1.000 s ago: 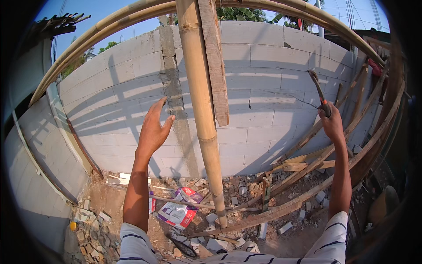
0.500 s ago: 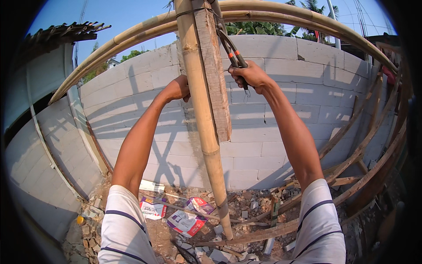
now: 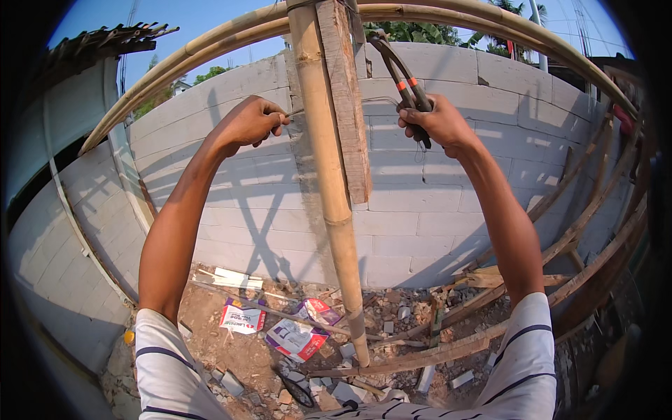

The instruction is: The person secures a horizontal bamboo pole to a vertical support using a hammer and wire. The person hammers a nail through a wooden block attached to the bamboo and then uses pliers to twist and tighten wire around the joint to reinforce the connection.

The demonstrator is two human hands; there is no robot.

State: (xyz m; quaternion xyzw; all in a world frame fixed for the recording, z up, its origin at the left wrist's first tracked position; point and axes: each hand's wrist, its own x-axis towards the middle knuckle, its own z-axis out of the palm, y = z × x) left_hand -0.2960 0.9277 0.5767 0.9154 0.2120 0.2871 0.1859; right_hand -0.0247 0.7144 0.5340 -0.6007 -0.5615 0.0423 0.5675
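Observation:
An upright bamboo pole stands in front of me with a rough timber batten against its right side. My left hand, left of the pole, pinches one end of a thin wire. The wire passes behind the pole and batten and comes out toward my right hand. That hand is wrapped round dark-handled pincers with orange bands, their jaws pointing up. The wire reaches the fingers of my right hand too, and a loose strand hangs below them.
Long bamboo poles cross overhead. Behind stands a grey block wall. Slanting timbers lean at the right. Rubble, broken blocks and torn printed bags lie on the ground around the pole's foot.
My left hand has moved left, away from the pole, drawing the wire into view. My right hand and the pincers have shifted right, away from the batten.

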